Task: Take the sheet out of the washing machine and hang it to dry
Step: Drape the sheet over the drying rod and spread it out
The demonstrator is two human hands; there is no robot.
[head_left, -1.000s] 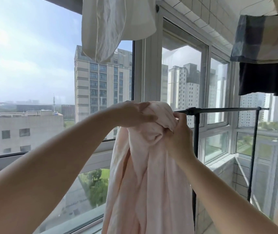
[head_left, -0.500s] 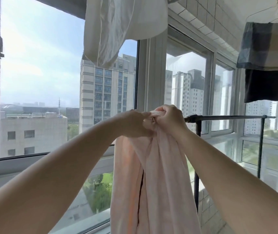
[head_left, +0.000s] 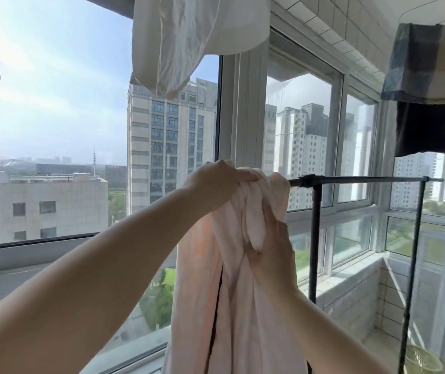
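Note:
The pale pink sheet [head_left: 232, 306] hangs bunched over the left end of a black drying rack bar [head_left: 364, 180] and falls in long folds out of the bottom of view. My left hand [head_left: 216, 184] grips the gathered top of the sheet on the bar. Lower down, my right hand [head_left: 272, 255] holds a fold of the sheet, its fingers tucked into the cloth. The rest of the bar to the right is bare.
A white cloth [head_left: 189, 36] hangs overhead at the top centre. A plaid cloth [head_left: 429, 60] and a dark one [head_left: 434, 128] hang at the upper right. Large windows [head_left: 62, 130] surround the balcony. The rack's black uprights [head_left: 314, 238] stand by the tiled sill.
My right hand has dropped from the top of the sheet beside the left hand to a fold lower down. The left hand stays on the bunched top.

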